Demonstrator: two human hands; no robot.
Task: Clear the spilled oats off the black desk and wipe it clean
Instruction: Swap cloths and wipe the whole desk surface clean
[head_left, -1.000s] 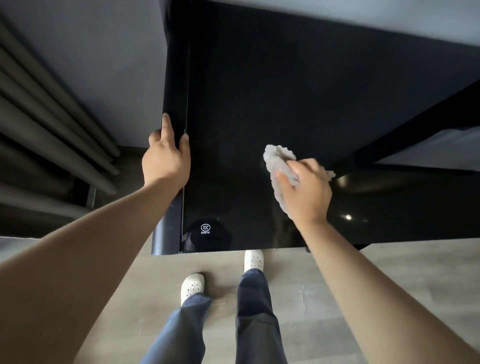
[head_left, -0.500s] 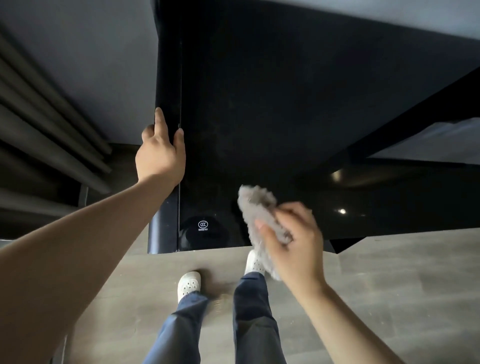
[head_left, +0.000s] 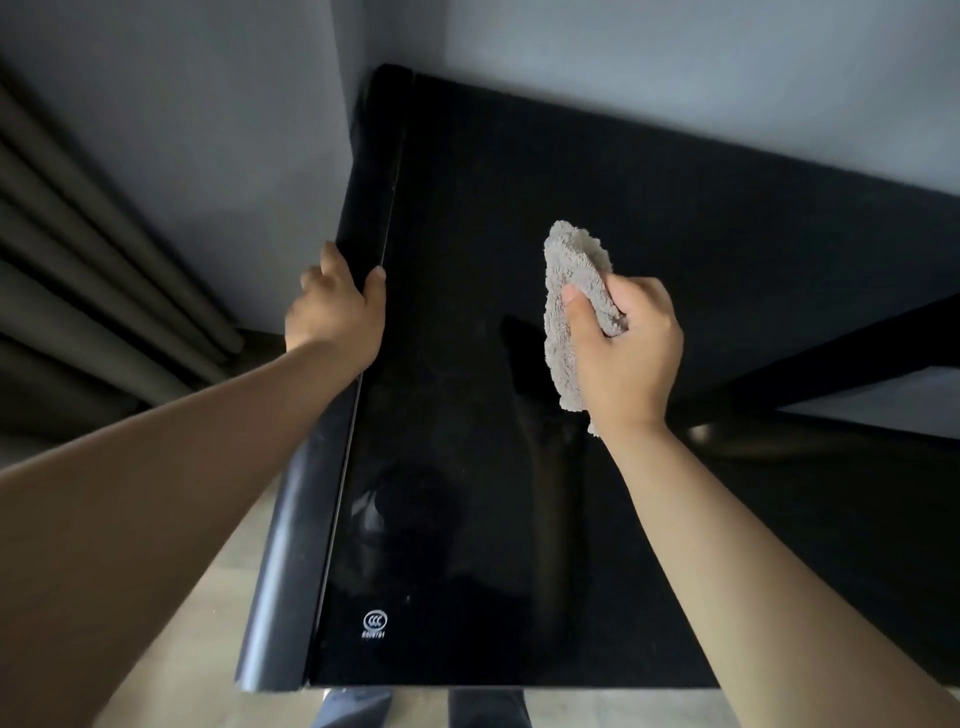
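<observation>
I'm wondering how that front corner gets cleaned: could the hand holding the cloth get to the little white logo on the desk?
Probably yes. The right hand grips the cloth over the middle of the desk. The logo sits nearer the person, and nothing visible lies between them.

The glossy black desk top (head_left: 467, 467) is one even black, broken only by dim reflections and a small white printed round mark (head_left: 375, 623). Its rounded side panel (head_left: 291, 545) has a dark grey sheen. The shaggy microfibre cloth (head_left: 571, 270) is plain light grey-beige. The smooth wall (head_left: 208, 130) is blue-grey, the pleated curtain (head_left: 78, 260) dark olive-brown, the plank floor (head_left: 197, 649) pale beige and the denim trouser legs (head_left: 353, 709) blue.
</observation>
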